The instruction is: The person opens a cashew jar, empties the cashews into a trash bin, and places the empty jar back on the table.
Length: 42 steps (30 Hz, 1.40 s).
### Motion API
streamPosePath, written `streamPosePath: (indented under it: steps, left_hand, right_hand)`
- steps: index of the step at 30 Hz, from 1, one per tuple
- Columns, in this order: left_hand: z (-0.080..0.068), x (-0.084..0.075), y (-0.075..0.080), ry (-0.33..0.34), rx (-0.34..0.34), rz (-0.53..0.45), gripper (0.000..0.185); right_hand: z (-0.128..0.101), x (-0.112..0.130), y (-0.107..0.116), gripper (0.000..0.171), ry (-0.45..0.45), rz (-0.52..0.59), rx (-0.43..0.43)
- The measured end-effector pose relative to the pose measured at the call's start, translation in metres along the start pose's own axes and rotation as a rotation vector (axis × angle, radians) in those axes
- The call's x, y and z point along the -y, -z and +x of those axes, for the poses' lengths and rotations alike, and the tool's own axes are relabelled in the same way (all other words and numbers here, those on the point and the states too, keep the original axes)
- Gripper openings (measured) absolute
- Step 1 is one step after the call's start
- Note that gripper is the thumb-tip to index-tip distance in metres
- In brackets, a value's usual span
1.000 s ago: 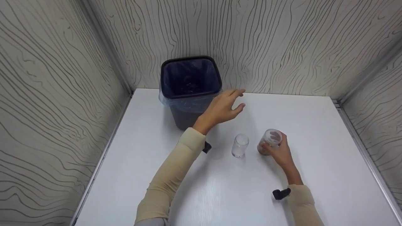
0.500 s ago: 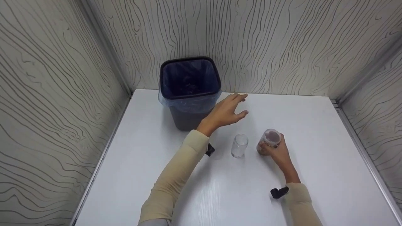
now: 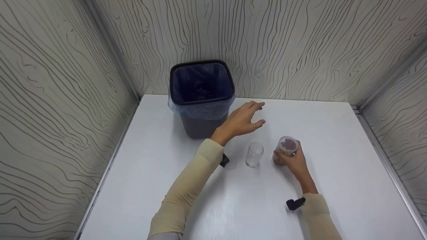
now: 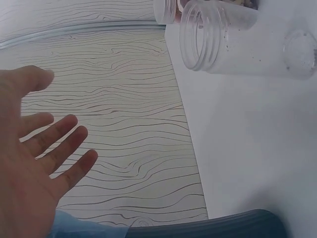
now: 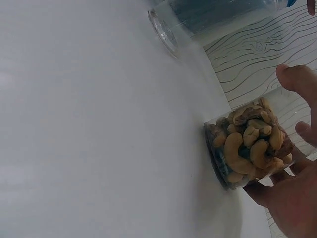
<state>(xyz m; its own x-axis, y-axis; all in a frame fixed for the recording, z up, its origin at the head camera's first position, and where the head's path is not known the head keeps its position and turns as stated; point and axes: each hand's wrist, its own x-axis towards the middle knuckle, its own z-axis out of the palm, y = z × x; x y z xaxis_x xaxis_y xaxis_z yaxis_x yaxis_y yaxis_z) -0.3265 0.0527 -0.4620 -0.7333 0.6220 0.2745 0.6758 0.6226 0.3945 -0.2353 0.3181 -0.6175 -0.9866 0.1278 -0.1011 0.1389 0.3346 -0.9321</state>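
My right hand (image 3: 297,163) grips a clear jar of mixed nuts (image 5: 250,141), thumb on one side and fingers round the other. Cashews and other nuts fill its lower part, and its base is right at the tabletop. Just left of it stands a clear jar (image 3: 254,155), upright and without a lid; a few specks cling to its inside wall in the left wrist view. My left hand (image 3: 242,120) hovers behind and left of this jar, near the bin, with fingers spread and thumb apart, holding nothing.
A grey waste bin (image 3: 203,128) with a blue liner stands at the back left of the white table (image 3: 220,206); something small lies inside it. Patterned walls (image 3: 283,50) enclose the table at the back and both sides.
My left hand has drifted slightly right and toward me, away from the bin's rim. The right hand keeps its hold on the nut jar, with barely any shift.
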Motion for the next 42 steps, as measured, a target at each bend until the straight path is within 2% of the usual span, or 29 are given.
streamPosePath:
  steps: [7, 16, 23, 33, 42]
  left_hand:
    - [0.000, -0.003, 0.000, -0.015, 0.013, 0.007, 0.063]
    - [0.000, -0.005, 0.000, -0.029, 0.028, 0.024, 0.061]
    - [-0.001, -0.008, 0.002, -0.058, 0.019, 0.031, 0.058]
    - [-0.002, -0.014, 0.002, -0.077, 0.015, 0.061, 0.056]
    - [-0.005, -0.020, 0.006, -0.110, 0.013, 0.045, 0.056]
  right_hand:
    - [-0.002, 0.002, 0.000, 0.098, -0.020, -0.002, 0.009]
    - [-0.002, 0.013, 0.001, 0.096, -0.008, -0.066, -0.012]
    - [-0.002, 0.025, 0.000, 0.091, 0.069, -0.086, -0.018]
    - [-0.005, 0.043, -0.004, 0.089, 0.120, -0.139, 0.013]
    - [-0.007, 0.064, -0.003, 0.088, 0.173, -0.161, 0.029]
